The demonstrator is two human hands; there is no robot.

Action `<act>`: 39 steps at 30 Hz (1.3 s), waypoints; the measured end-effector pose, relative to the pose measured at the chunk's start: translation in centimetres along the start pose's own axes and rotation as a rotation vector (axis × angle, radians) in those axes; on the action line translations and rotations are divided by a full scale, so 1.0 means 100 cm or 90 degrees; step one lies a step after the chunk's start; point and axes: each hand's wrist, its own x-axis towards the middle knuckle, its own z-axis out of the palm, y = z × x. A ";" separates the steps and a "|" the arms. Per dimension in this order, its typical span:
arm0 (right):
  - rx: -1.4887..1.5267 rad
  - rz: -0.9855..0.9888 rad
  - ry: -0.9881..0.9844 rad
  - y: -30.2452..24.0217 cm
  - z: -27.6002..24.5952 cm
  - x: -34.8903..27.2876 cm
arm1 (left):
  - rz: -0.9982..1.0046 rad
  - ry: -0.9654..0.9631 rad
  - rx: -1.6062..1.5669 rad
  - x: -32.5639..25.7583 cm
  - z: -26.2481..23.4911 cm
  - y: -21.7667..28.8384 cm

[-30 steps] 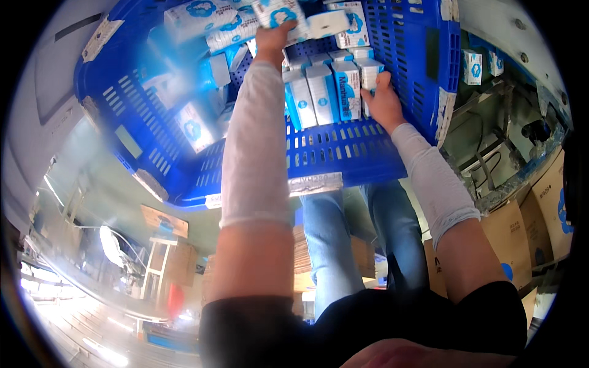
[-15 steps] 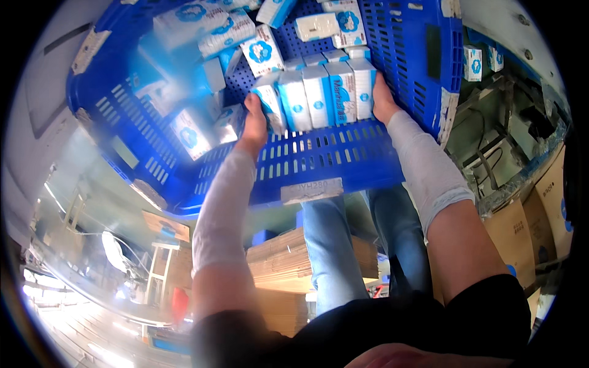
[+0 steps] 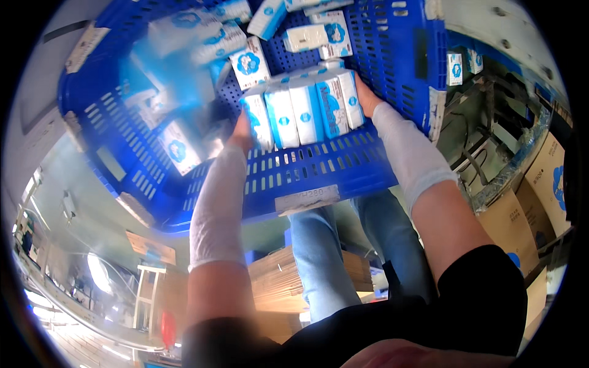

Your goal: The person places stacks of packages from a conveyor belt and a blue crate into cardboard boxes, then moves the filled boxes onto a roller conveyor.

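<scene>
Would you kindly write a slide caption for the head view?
Left hand and right hand flank a row of white-and-blue packs inside a blue crate.

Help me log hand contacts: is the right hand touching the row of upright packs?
Touching. The head view shows the right hand against the right end of the row of packs, with no visible gap.

Crate [image 3: 363, 176] formed of smooth, faintly glossy plastic; packs [image 3: 304, 111] wrapped in glossy film; sleeves [image 3: 216, 202] made of matt, wrinkled cloth; trousers [image 3: 322, 254] cut from denim; stacked sheets [image 3: 275, 279] formed of matt cardboard
</scene>
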 end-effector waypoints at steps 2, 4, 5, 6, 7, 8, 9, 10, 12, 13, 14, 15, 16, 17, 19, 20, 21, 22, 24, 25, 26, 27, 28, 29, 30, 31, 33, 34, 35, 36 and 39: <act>0.005 0.027 -0.078 -0.013 0.020 -0.022 | 0.072 0.028 -0.037 -0.040 0.003 0.003; 0.071 0.015 -0.114 -0.012 0.007 -0.060 | 0.044 -0.006 -0.040 -0.109 0.055 0.022; 0.092 0.003 -0.191 -0.018 0.010 -0.081 | 0.124 -0.009 0.001 -0.145 0.057 0.024; 0.110 -0.021 -0.258 -0.030 0.012 -0.105 | 0.187 -0.016 0.035 -0.178 0.063 0.029; 0.001 -0.169 -0.272 -0.048 0.035 -0.137 | 0.237 -0.023 0.051 -0.215 0.067 0.035; -0.124 -0.302 -0.272 -0.065 0.073 -0.176 | 0.271 -0.006 0.050 -0.258 0.074 0.039; -0.376 -0.492 -0.195 -0.082 0.106 -0.210 | 0.294 0.009 0.036 -0.306 0.083 0.043; -0.526 -0.604 -0.178 -0.093 0.109 -0.215 | 0.306 -0.007 0.048 -0.347 0.103 0.051; -0.588 -0.568 -0.177 -0.142 0.168 -0.313 | 0.348 -0.014 0.046 -0.426 0.126 0.059; -0.602 -0.579 -0.173 -0.168 0.181 -0.368 | 0.359 -0.038 0.060 -0.460 0.143 0.061; -0.613 -0.594 -0.193 -0.194 0.191 -0.426 | 0.385 -0.044 0.074 -0.504 0.162 0.064; -0.642 -0.633 -0.141 -0.208 0.187 -0.490 | 0.378 -0.078 0.098 -0.526 0.180 0.066; -0.670 -0.670 -0.104 -0.224 0.180 -0.549 | 0.381 -0.098 0.116 -0.553 0.201 0.065; -0.708 -0.695 -0.104 -0.240 0.168 -0.605 | 0.394 -0.109 0.135 -0.586 0.226 0.060; -0.728 -0.813 -0.072 -0.253 0.133 -0.709 | 0.390 -0.144 0.167 -0.634 0.272 0.045; -0.712 -0.921 -0.040 -0.260 0.115 -0.750 | 0.385 -0.174 0.187 -0.642 0.299 0.047; -0.697 -1.115 0.035 -0.243 0.070 -0.798 | 0.389 -0.184 0.205 -0.668 0.318 0.034; -0.684 -1.270 0.160 -0.248 0.044 -0.825 | 0.354 -0.217 0.224 -0.679 0.346 0.015; -0.590 -1.225 0.276 -0.199 -0.034 -0.904 | 0.303 -0.257 0.279 -0.700 0.399 -0.018; -0.517 -1.147 0.320 -0.161 -0.077 -0.937 | 0.272 -0.274 0.315 -0.709 0.426 -0.039; -0.437 -1.055 0.400 -0.107 -0.116 -0.968 | 0.208 -0.306 0.369 -0.711 0.457 -0.063; -0.355 -0.984 0.416 -0.070 -0.145 -0.989 | 0.180 -0.312 0.399 -0.725 0.480 -0.083; -0.271 -0.908 0.421 -0.032 -0.174 -1.004 | 0.153 -0.314 0.425 -0.738 0.503 -0.105; -0.190 -0.836 0.385 -0.006 -0.205 -0.992 | 0.133 -0.296 0.439 -0.733 0.517 -0.125; -0.098 -0.753 0.358 0.028 -0.228 -0.987 | 0.100 -0.283 0.466 -0.736 0.537 -0.146; -0.006 -0.685 0.339 0.063 -0.241 -0.987 | 0.063 -0.282 0.498 -0.742 0.554 -0.166; 0.152 -0.583 0.283 0.115 -0.253 -0.971 | -0.012 -0.268 0.554 -0.738 0.578 -0.206; 0.218 -0.539 0.253 0.134 -0.252 -0.959 | -0.047 -0.257 0.582 -0.735 0.584 -0.222; 0.289 -0.496 0.209 0.150 -0.247 -0.944 | -0.074 -0.231 0.608 -0.734 0.586 -0.233; 0.343 -0.462 0.180 0.161 -0.248 -0.937 | -0.099 -0.217 0.629 -0.729 0.592 -0.248; 0.436 -0.380 0.131 0.177 -0.248 -0.913 | -0.145 -0.170 0.717 -0.698 0.596 -0.258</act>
